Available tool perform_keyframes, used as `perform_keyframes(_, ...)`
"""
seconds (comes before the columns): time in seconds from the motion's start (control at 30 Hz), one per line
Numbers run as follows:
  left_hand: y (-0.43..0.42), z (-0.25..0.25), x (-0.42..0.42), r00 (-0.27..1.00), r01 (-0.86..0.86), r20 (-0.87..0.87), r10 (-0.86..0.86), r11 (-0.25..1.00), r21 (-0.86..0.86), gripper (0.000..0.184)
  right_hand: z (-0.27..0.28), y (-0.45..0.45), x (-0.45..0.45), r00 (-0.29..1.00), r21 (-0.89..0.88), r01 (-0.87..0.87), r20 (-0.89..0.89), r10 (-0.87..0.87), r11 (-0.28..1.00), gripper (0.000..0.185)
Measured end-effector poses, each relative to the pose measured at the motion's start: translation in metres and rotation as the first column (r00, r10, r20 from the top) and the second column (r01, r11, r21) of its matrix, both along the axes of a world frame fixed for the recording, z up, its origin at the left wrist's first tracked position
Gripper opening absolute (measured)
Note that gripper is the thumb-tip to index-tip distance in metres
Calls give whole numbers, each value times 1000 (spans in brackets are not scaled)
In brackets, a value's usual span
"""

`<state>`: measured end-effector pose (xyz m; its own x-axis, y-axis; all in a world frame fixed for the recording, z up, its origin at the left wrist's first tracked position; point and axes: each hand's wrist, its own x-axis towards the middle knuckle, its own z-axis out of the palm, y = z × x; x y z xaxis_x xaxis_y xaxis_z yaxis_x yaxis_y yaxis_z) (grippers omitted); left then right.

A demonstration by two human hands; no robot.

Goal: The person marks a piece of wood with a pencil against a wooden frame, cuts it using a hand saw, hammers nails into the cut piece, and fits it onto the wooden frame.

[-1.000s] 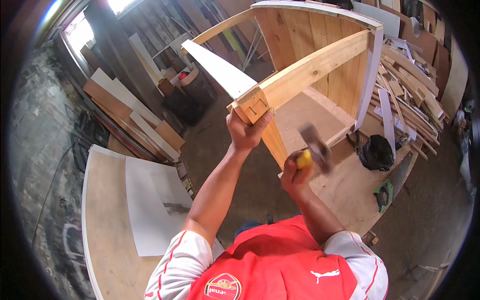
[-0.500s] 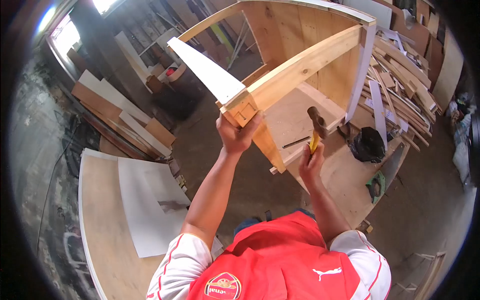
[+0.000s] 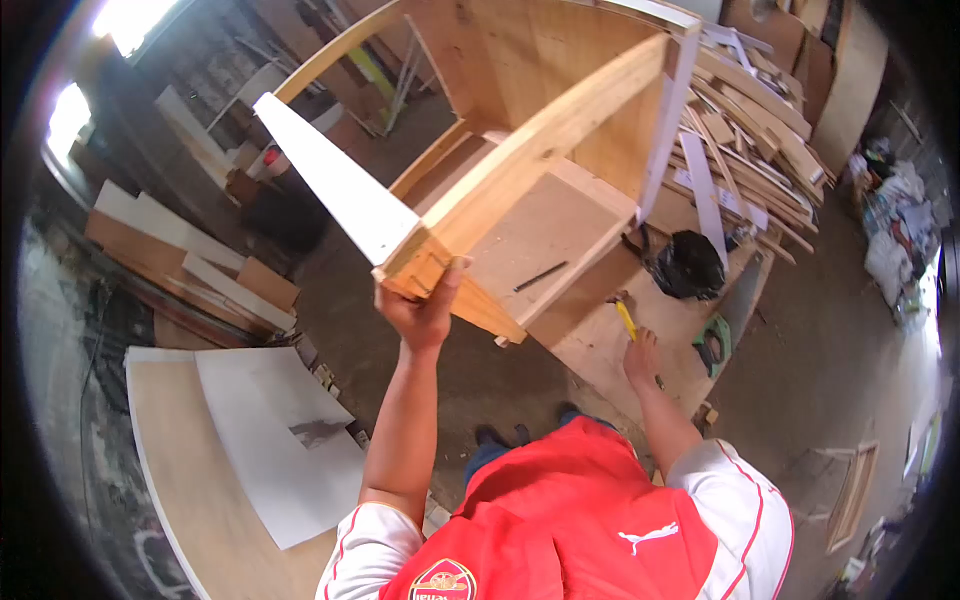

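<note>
My left hand [image 3: 420, 318] is closed around the near corner of a wooden furniture frame [image 3: 550, 145], with the thumb over the joint. The frame has curved rails, plank sides and a white-faced edge strip [image 3: 335, 180]. In my right hand [image 3: 642, 360] is a hammer [image 3: 626, 318] with a yellow handle, low over the wooden worktop [image 3: 590, 352]. Its head points away from me; whether it touches the worktop I cannot tell. A thin dark stick [image 3: 540, 277] lies on the frame's lower panel.
On the worktop are a black plastic bag [image 3: 688, 265] and a green-handled saw [image 3: 713, 346]. A pile of wood offcuts [image 3: 755, 140] lies behind at the right. Curved white-and-tan panels [image 3: 250, 430] stand at the lower left, and boards [image 3: 185, 255] lean by the wall.
My right hand has lowered the hammer from beside the frame toward the worktop. My left hand keeps its hold on the corner. The whole view has shifted, with the frame now further left.
</note>
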<state>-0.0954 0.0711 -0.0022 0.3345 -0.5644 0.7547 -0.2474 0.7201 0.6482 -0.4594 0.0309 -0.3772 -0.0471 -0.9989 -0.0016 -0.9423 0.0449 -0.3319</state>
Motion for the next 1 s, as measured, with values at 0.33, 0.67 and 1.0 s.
perform_keyframes(0.33, 1, -4, -9, 997, -46, -64, 48, 999, 28, 41, 20, 10, 4, 991, 70, 9, -132, 1, 998, 47)
perform_keyframes(0.67, -4, -15, -7, 994, 53, -96, -62, 994, -91, 42, 55, 49, 14, 997, 48, -30, -70, 33, 998, 49)
perform_keyframes(1.0, 16, -5, 3, 995, 91, -41, -87, 987, 130, 52, 58, 88, 60, 992, -127, -129, -8, 129, 983, 49)
